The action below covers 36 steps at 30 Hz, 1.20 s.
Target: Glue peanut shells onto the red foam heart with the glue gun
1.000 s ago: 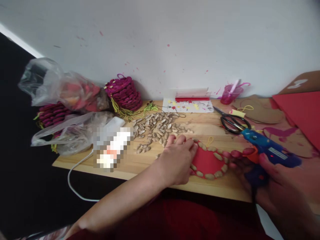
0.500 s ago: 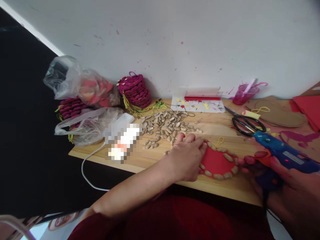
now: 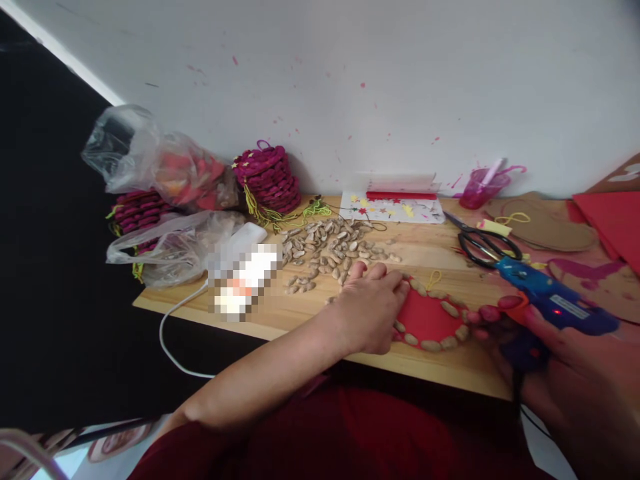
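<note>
A red heart-shaped piece (image 3: 425,319) lies near the front edge of the wooden table (image 3: 280,320), its rim lined with pale seeds and a yellow loop at its top. My left hand (image 3: 373,303) rests on its left side, fingers together and pressed down at the rim. My right hand (image 3: 560,360) grips a blue glue gun (image 3: 543,293) with an orange trigger; its nozzle points up and left, away from the heart. A loose pile of seeds (image 3: 333,247) lies just beyond my left hand.
Black scissors (image 3: 483,245) lie behind the glue gun. A pink cup (image 3: 477,187), star-sticker sheet (image 3: 393,207), cardboard cut-outs (image 3: 545,227) and red paper (image 3: 613,220) fill the back right. Plastic bags (image 3: 165,250), magenta woven baskets (image 3: 267,180) and a white cable (image 3: 173,333) crowd the left.
My hands have hardly moved on the heart and the glue gun. The view has swung left, then shifted slightly, so the table sits further right in the picture.
</note>
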Motion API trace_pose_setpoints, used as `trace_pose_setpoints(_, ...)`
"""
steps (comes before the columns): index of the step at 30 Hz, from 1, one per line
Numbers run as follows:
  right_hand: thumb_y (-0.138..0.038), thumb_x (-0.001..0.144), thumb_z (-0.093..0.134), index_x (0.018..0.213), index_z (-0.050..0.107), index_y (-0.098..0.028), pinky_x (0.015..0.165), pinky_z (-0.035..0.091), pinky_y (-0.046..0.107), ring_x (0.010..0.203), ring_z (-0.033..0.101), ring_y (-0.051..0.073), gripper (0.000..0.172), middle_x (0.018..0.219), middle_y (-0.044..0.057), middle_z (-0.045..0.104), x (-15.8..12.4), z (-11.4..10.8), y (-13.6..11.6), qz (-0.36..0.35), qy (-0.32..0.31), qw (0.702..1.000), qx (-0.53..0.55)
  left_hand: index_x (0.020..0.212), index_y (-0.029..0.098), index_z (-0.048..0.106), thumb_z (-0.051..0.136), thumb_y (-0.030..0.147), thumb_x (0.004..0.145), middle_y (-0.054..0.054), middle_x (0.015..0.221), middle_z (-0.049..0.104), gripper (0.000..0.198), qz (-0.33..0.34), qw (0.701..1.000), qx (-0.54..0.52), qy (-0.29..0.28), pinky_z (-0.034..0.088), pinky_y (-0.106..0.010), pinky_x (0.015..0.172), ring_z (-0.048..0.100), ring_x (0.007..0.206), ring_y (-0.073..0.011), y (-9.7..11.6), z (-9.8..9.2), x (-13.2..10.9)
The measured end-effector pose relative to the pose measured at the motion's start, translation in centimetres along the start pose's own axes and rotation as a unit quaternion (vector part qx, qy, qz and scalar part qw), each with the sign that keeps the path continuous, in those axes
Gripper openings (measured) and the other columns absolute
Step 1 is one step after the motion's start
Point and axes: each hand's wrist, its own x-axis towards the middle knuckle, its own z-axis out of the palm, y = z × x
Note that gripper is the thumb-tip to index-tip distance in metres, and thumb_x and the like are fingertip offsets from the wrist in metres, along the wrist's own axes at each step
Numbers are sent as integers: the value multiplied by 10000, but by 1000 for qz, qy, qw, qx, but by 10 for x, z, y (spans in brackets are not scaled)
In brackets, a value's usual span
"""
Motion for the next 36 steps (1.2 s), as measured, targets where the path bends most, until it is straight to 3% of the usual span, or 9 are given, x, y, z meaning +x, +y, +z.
trace_pose_setpoints(6,-301,469,905,687,733,-217,496,617,206,582,703,186,290,679,33,688,3,-3,3,7,32,999,-4,1371,109,520,690,413,823,-145,1365,556,649,2,1000,-6,14,328,-544,1020,459,1184,-338,0,2,-1)
trace_pose_setpoints(20,-299,555,885,721,748,-217,574,626,209,611,707,188,230,684,33,683,2,-5,4,-23,-2,1000,-14,1352,111,548,707,404,822,-147,1328,580,626,7,999,-37,13,347,-554,1021,470,1186,-342,-2,2,-1)
trace_pose_setpoints(24,-325,500,930,740,741,-206,584,630,197,626,717,184,327,701,29,694,5,-8,5,-20,-10,1000,-20,1429,142,502,724,404,838,-154,1408,543,684,9,998,-59,11,336,-574,1052,457,1249,-357,-4,2,-3)
trace_pose_setpoints(27,-340,386,969,717,730,-204,526,630,219,602,713,198,430,669,16,690,6,-8,5,-22,-8,999,-22,1455,194,489,729,334,857,-147,1517,461,660,17,994,-88,64,354,-551,1053,421,1330,-347,-12,-2,-9)
trace_pose_setpoints(29,-336,375,976,713,729,-204,471,608,214,616,720,210,439,660,19,694,5,-7,5,-28,-8,999,-19,1334,231,604,675,255,904,-111,1449,541,436,2,984,-117,133,391,-511,1012,472,1286,-309,-19,-4,-17)
trace_pose_setpoints(31,-335,382,978,712,728,-204,434,582,202,639,729,218,434,666,25,704,3,-5,5,-31,-14,999,-16,997,211,728,610,280,958,-77,1094,703,142,-33,966,-151,208,425,-470,946,576,1073,-264,-27,-4,-28)
trace_pose_setpoints(33,-346,422,970,726,730,-206,451,584,208,643,732,215,412,654,17,699,2,-4,5,-29,-30,999,-17,789,179,693,597,329,971,-57,803,677,255,-53,955,-170,237,452,-433,869,584,865,-232,-33,3,-40)
trace_pose_setpoints(34,-358,455,960,734,727,-206,474,590,216,676,741,222,394,645,12,691,3,-4,5,-34,-41,998,-16,795,177,686,598,314,971,-57,806,675,239,-55,952,-182,242,453,-425,857,580,854,-227,-34,8,-45)
trace_pose_setpoints(36,-357,528,936,757,722,-215,536,606,240,751,751,237,344,651,8,687,4,-6,6,-43,-63,997,-17,1016,193,698,556,201,980,-77,1021,698,147,-45,948,-210,236,449,-413,883,587,982,-231,-32,19,-53)
